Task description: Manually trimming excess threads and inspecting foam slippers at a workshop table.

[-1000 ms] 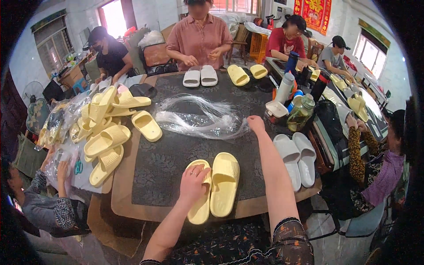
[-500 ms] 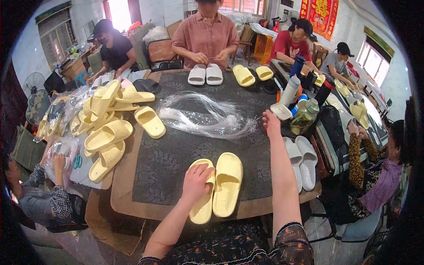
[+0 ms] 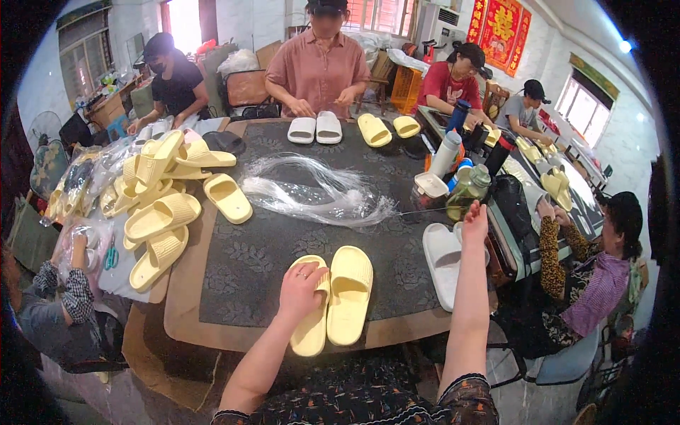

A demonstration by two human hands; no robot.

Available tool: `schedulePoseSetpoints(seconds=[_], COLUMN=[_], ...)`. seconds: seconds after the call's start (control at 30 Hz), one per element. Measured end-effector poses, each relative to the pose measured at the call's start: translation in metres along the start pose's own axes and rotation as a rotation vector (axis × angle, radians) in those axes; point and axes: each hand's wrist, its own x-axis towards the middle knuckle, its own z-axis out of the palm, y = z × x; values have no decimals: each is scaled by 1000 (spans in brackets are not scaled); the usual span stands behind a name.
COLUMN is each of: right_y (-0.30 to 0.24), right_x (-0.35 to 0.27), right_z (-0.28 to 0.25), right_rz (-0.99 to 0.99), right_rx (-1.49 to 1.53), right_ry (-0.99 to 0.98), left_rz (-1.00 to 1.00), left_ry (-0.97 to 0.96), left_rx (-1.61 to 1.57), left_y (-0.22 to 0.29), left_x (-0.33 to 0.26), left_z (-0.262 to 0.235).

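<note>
I've got R hand (image 3: 476, 221) nearly closed, pinching a thin strand (image 3: 432, 210), now well right of the clear bundle (image 3: 347, 205) vs. at its R end 1 s ago; L hand (image 3: 303, 287) still curled round the strap of the L yellow slipper (image 3: 308, 336), R yellow slipper (image 3: 349, 304) alongside, both on bundle's near side, heels at table edge (image 3: 205, 333). Bare mat (image 3: 248, 273) btwn bundle & slippers; bundle's R is tighter w/ bottles (image 3: 445, 156), pale slippers (image 3: 440, 265).

The camera sits on the head and looks down and ahead over the counter (image 3: 173, 312). The fingers (image 3: 315, 272) are near. It sees so wide that the far wall (image 3: 251, 25) fits in too, and straight lines bend.
</note>
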Motion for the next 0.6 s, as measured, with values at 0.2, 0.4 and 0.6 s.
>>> schedulePoseSetpoints(seconds=[0.2,0.4,0.6], right_y=[-44,-97,-140], right_x=[-10,-18,-65], right_z=[-33,-59,-36], right_rz=[-221,-505,-813], right_rx=[-53,-33,-112], right_ry=[48,216,347], left_rz=[-7,2,0], left_ry=[4,-3,4], left_rx=[18,33,45], left_y=[-1,-3,0], left_x=[-3,-2,-3], left_z=[1,7,8])
